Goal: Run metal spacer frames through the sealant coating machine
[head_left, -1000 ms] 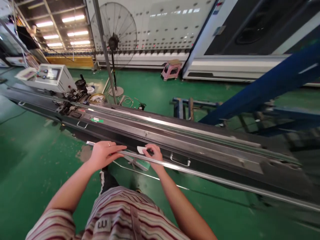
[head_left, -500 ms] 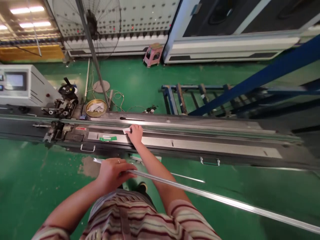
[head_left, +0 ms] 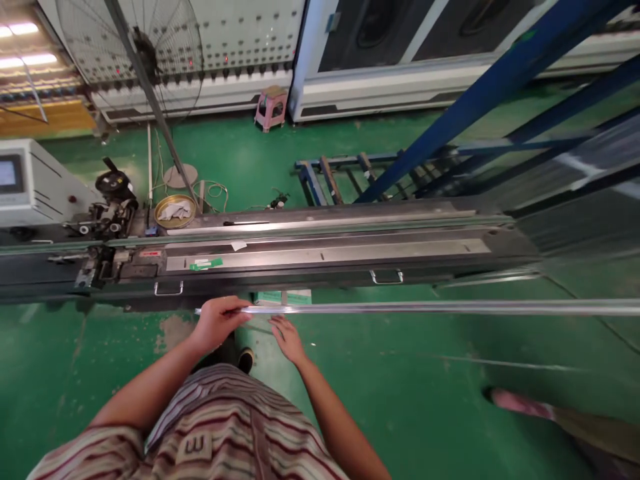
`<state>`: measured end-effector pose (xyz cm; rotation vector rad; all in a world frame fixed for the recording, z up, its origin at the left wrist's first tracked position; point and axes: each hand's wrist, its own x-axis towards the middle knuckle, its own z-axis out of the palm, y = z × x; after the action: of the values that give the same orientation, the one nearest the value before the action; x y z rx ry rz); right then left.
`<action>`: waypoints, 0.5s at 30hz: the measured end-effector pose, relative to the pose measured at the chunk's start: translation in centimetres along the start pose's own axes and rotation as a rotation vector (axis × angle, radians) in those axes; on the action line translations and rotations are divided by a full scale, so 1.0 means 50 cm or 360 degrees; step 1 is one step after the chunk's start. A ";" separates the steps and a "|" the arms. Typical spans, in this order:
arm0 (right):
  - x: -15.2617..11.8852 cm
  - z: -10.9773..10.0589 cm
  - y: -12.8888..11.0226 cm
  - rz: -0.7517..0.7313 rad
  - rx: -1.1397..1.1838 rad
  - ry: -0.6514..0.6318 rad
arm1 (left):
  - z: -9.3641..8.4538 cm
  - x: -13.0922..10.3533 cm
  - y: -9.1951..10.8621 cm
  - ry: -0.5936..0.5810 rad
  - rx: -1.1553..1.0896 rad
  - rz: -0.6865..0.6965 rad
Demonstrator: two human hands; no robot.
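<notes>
A long, thin silvery metal strip [head_left: 400,307] runs from near my body far out to the right edge. My left hand [head_left: 218,321] grips it close to its left end, thumb and fingers closed around it. Just under the strip, my right hand [head_left: 287,339] is held with its fingers stretched out, holding nothing; whether a fingertip touches the strip I cannot tell. On the machine bed [head_left: 270,255] beyond lie a small white paper piece [head_left: 239,246] and a green-and-white label [head_left: 206,265].
To the left stands a machine head with a control box [head_left: 47,180]. A round tin [head_left: 175,211] with crumpled white material sits behind the bed. Two handles [head_left: 387,277] stick out in front. Blue frames [head_left: 450,113] rise at right, and another person's leg [head_left: 525,404] shows lower right.
My right hand has let go of the white paper on the bed and come back beside the strip. The strip has swung up to nearly level across the view, and the view has shifted right.
</notes>
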<state>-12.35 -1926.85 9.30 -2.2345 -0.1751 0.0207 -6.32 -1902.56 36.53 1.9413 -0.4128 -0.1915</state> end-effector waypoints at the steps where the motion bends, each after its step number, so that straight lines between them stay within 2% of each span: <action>1: -0.046 0.003 0.020 0.0044 0.0002 0.0010 | 0.005 -0.012 0.003 0.0051 -0.0065 -0.0022; 4: -0.142 -0.006 0.050 0.0193 0.0010 0.0061 | -0.006 -0.047 0.002 0.0265 -0.0217 -0.0095; 7: -0.192 -0.028 0.040 0.0277 0.0018 0.0113 | -0.060 -0.082 -0.016 0.0481 -0.0346 -0.0216; 11: -0.203 -0.040 -0.013 0.0281 0.0078 0.0069 | -0.187 -0.126 -0.063 0.0775 -0.0497 -0.0323; 13: -0.178 -0.032 -0.057 0.0274 0.0183 0.0013 | -0.269 -0.144 -0.096 0.0905 -0.0629 -0.0298; 15: -0.127 -0.018 -0.115 0.0255 0.0222 0.0063 | -0.360 -0.158 -0.131 0.0996 -0.0772 -0.0225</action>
<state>-19.24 -1924.86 14.06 -2.1032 0.0263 0.0734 -6.56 -1881.88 37.21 1.4497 0.1770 0.2114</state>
